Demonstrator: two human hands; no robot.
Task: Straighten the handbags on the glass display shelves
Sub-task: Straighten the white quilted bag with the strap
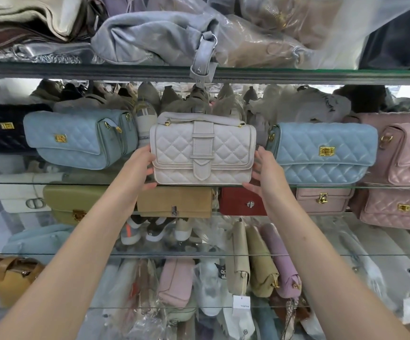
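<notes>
A white quilted handbag (202,149) with a strap-and-buckle front stands upright on the middle glass shelf (383,185), facing me. My left hand (142,168) holds its left side and my right hand (264,170) holds its right side, fingers reaching under the lower corners. A light-blue quilted bag (76,141) sits to its left, turned at an angle. Another light-blue quilted bag (321,153) with a gold clasp sits to its right, facing front. Pink quilted bags (405,153) stand at the far right and a dark navy bag (0,128) at the far left.
A grey bag's strap (202,62) hangs from the upper shelf just above the white bag. The shelf below holds olive (71,204), tan (174,202), red (243,202) and pink (324,198) bags. Lower shelves carry shoes and bagged purses.
</notes>
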